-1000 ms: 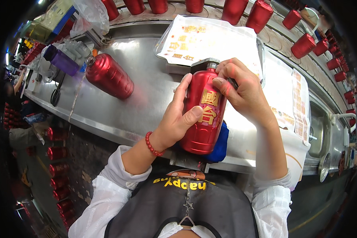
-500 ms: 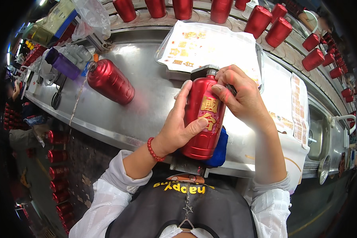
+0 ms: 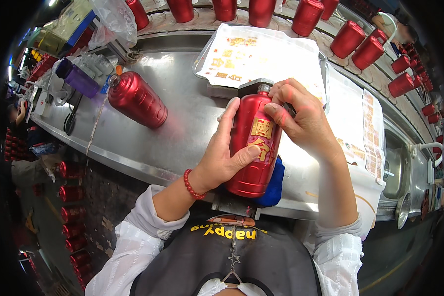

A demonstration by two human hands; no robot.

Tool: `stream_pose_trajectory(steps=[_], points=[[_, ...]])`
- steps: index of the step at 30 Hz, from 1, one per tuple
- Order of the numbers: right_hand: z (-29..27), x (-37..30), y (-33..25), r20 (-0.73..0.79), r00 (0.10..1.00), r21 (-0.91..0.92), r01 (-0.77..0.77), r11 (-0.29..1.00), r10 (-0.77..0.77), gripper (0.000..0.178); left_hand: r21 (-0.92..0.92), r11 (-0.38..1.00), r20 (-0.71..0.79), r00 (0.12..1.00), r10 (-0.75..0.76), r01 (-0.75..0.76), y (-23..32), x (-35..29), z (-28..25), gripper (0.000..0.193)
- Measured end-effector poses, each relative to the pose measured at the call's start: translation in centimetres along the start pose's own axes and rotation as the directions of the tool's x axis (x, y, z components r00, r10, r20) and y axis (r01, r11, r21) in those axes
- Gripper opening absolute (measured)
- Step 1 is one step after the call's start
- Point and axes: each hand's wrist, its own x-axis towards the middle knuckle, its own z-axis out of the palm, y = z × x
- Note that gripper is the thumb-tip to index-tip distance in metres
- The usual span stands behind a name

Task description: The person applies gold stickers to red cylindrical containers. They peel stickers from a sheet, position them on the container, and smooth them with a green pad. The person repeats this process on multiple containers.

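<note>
A glossy red bottle (image 3: pixel 249 170) with raised gold characters leans toward me at the bench's front edge. My left hand (image 3: pixel 222 160) grips it from the left side, thumb laid across the lower gold character. Bent and pinched together, the fingers of my right hand (image 3: pixel 298 116) are at the bottle's right shoulder, just below its neck. Whatever lies between those fingertips is too small or hidden to make out. Under the bottle's lower right side shows a blue cloth (image 3: pixel 276 185). Beyond the bottle, a white sheet (image 3: pixel 261 54) bearing gold character stickers lies on a tray.
Another red bottle (image 3: pixel 138 101) stands on the steel bench (image 3: pixel 182 98) at left, near a purple bottle (image 3: pixel 77 78). Along the back, a curved conveyor (image 3: pixel 202 20) carries several red bottles. More sticker sheets (image 3: pixel 372 133) and a sink (image 3: pixel 395 170) are at right.
Red bottles on the conveyor have shifted to the right. My hands and the held bottle have scarcely moved.
</note>
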Motion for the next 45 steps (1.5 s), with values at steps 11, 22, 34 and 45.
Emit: stream_pose_trajectory(steps=[11, 22, 34, 45], points=[[0.2, 0.0, 0.0, 0.002, 1.000, 0.024, -0.013, 1.000, 0.013, 0.017, -0.105, 0.994, -0.015, 1.000, -0.012, 0.011, 0.4, 0.1, -0.1, 0.102], [0.1, 0.1, 0.3, 0.014, 1.000, 0.014, -0.018, 1.000, 0.018, 0.016, 0.025, 1.000, -0.003, 1.000, -0.019, 0.019, 0.3, -0.2, -0.1, 0.100], [0.1, -1.4, 0.2, -0.157, 0.958, 0.097, -0.226, 0.969, 0.239, 0.021, 0.025, 1.000, -0.074, 0.997, 0.013, -0.011, 0.2, 1.4, -1.3, 0.073], [2.4, -3.0, 1.6, -0.103, 0.927, 0.285, -0.319, 0.904, 0.360, 0.041, 0.140, 0.988, -0.077, 0.996, -0.050, 0.060, 0.8, 6.0, -1.1, 0.037]])
